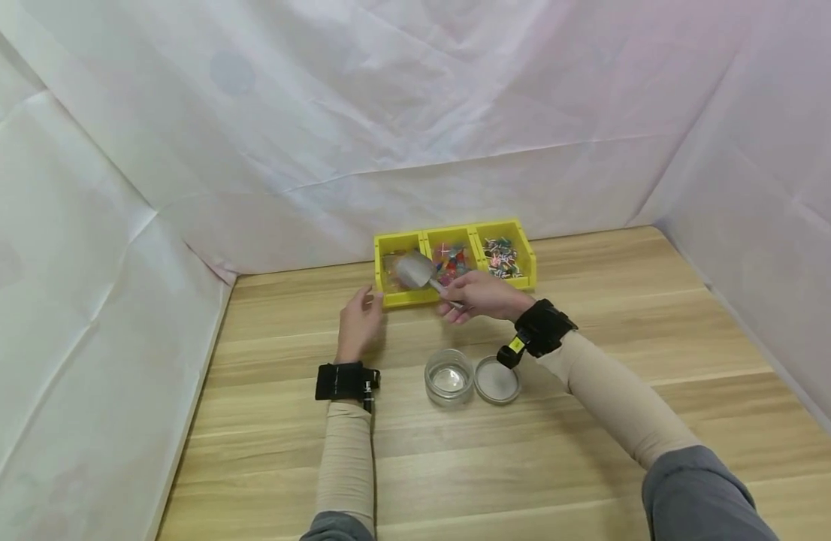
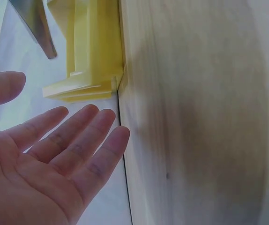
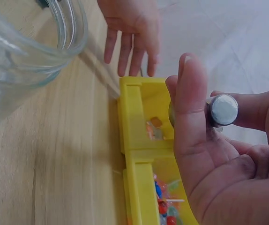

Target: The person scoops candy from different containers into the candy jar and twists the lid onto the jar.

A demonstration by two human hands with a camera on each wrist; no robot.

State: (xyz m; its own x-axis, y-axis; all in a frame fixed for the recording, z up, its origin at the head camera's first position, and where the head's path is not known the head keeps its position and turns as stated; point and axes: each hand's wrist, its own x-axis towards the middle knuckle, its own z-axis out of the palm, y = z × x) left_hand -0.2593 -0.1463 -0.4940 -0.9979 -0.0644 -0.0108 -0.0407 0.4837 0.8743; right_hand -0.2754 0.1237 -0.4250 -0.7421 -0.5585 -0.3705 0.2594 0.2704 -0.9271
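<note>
1. One hand, the right hand (image 1: 483, 294), is clamped on the handle of a metal scoop (image 1: 415, 269), thumb and fingers curled round it.
2. The scoop's blade hangs over the left compartment of a yellow tray (image 1: 409, 299), apart from it in the left wrist view; whether it carries anything, I cannot tell.
3. Just beside the tray's left end is the left hand (image 1: 360, 319), fingers straight and spread, grasping nothing.
4. Small orange and brown pieces (image 3: 155, 127) lie in the left compartment, bright mixed pieces (image 1: 452, 259) in the middle, thin multicoloured ones (image 1: 502, 257) in the right.
5. Nearer the person stand an uncovered glass jar (image 1: 449, 376) and, flat just to its right, a round lid (image 1: 498, 380), all on a wooden table (image 1: 267, 466).
6. My judgement: the step in hand is scoop work at the left compartment. Dipping in would call for a lowered, tilted blade and a steady tray; if the scoop is loaded, a level carry.
</note>
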